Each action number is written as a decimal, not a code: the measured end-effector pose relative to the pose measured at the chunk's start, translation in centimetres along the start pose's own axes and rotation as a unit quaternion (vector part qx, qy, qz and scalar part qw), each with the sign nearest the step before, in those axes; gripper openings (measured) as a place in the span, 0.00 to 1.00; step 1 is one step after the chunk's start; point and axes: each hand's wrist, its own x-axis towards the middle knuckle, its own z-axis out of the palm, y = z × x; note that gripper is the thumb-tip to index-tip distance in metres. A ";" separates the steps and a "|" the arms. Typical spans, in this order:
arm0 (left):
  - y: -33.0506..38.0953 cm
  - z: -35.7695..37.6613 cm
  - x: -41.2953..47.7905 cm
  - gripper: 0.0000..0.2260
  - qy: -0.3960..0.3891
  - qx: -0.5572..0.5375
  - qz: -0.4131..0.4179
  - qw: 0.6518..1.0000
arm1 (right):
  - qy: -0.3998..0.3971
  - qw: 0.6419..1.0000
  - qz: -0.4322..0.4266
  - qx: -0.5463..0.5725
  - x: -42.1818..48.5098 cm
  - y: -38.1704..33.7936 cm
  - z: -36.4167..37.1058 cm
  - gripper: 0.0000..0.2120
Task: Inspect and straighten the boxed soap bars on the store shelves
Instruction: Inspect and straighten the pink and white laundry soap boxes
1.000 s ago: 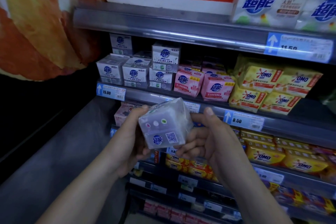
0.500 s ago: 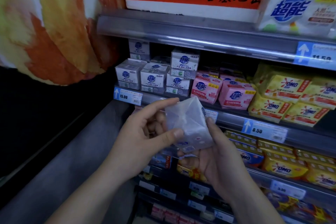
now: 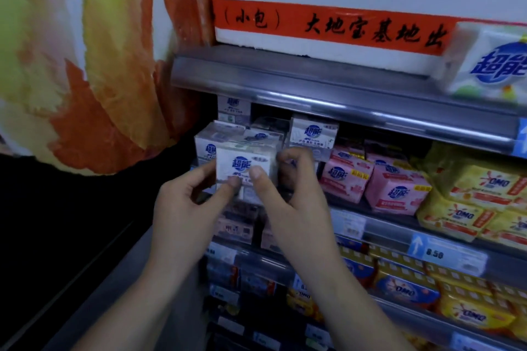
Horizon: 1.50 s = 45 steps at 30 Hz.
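Note:
A white soap box (image 3: 243,164) with a blue logo is upright, its front facing me, at the left end of the middle shelf. My left hand (image 3: 185,205) pinches its lower left corner. My right hand (image 3: 288,194) grips its right side, thumb on the front and fingers behind. Other white soap boxes (image 3: 312,131) of the same kind are stacked behind and beside it. Pink soap packs (image 3: 396,191) stand to the right on the same shelf.
Yellow OMO soap packs (image 3: 479,196) fill the right of this shelf and the shelf below. A metal shelf rail (image 3: 342,94) runs above, with a large white pack (image 3: 490,65) on top. A blue price tag (image 3: 445,253) hangs on the shelf edge. A painted wall is at left.
Both hands have lifted the box up and toward the shelf, turning it from a tilted position to upright with its logo front facing me. The view has shifted left and closer.

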 end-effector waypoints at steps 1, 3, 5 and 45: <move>-0.4 -0.1 0.7 0.14 0.016 0.004 -0.001 1.000 | -0.001 1.000 -0.009 -0.008 0.6 0.1 0.6 0.13; -1.3 0.0 2.2 0.11 0.039 -0.004 -0.011 0.999 | -0.002 0.999 -0.018 -0.034 1.4 0.3 1.5 0.19; -1.5 0.3 3.5 0.12 0.056 0.015 -0.002 0.998 | -0.009 0.999 -0.016 -0.038 2.1 0.4 1.9 0.23; -6.3 0.2 4.4 0.32 0.119 0.083 -0.074 0.987 | -0.097 0.990 0.067 -0.075 1.9 4.0 5.6 0.32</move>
